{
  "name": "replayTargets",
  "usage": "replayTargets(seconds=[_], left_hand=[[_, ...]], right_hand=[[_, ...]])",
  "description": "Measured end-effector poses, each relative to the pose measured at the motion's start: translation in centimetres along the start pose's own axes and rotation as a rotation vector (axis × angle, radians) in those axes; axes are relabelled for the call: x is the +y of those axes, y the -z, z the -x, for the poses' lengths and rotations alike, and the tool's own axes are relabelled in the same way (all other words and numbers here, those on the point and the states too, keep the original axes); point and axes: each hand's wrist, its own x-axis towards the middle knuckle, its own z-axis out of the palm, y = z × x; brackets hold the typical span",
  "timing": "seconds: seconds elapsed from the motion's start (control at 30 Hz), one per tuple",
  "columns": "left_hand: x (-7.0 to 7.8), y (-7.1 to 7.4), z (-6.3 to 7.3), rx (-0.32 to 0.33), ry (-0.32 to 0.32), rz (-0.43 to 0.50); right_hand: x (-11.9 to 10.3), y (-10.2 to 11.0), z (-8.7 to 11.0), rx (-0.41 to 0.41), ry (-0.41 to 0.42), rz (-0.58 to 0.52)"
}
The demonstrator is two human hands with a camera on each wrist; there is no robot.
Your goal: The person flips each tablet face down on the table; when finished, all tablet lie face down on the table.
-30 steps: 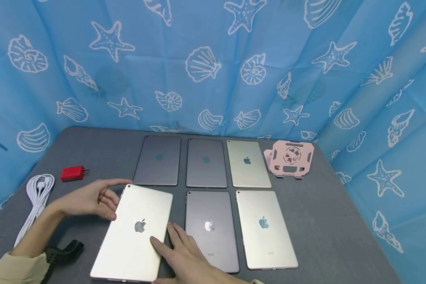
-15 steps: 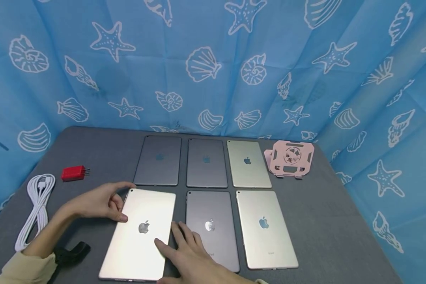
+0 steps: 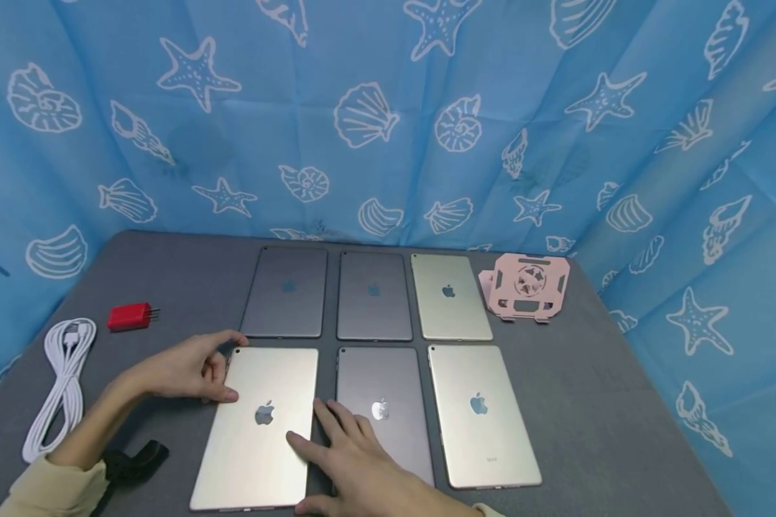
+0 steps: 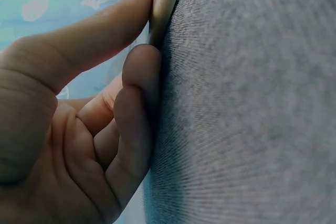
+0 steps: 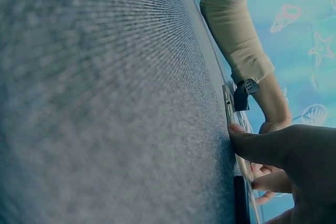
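A pale gold tablet [image 3: 259, 459] lies back side up at the near left of the table, aligned beside the front row. At its upper left corner, my left hand [image 3: 177, 370] sets the thumb on the back and the index finger at the top edge, the other fingers curled against the side. In the left wrist view the tablet edge [image 4: 167, 3] meets the thumb tip. My right hand [image 3: 362, 459] lies spread at the lower right, index fingertip on the back, thumb at the bottom edge. It partly covers a grey tablet [image 3: 384, 373].
Another pale gold tablet [image 3: 485, 431] lies at the right. Behind, a row holds two dark grey tablets [image 3: 284, 309] and a gold one [image 3: 453, 316]. A pink folding stand [image 3: 529, 287] is at the back right. At left are a red charger plug [image 3: 129, 317] and white cable [image 3: 61, 402].
Both hands have shifted the near-left tablet rightward and settled it straighter, in line with the front row. The other tablets have stayed in place.
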Motion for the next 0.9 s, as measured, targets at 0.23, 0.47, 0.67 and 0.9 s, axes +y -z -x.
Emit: replayTargets(seconds=[0.23,0.47,0.67,0.9], left_hand=[[0.2,-0.1,-0.1,0.052,0.008,-0.034],[0.0,-0.2,-0.3,0.074,-0.002,-0.058],[-0.2,0.0,-0.4,0.071,0.000,-0.063],[-0.2,-0.4,-0.2,0.093,-0.030,-0.088]], right_hand=[[0.2,0.0,-0.1,0.027,0.011,-0.001],[0.2,0.0,0.0,0.037,0.009,-0.003],[0.5,-0.2,0.1,0.063,0.021,-0.005],[1.2,0.1,1.0,0.089,0.066,0.088]])
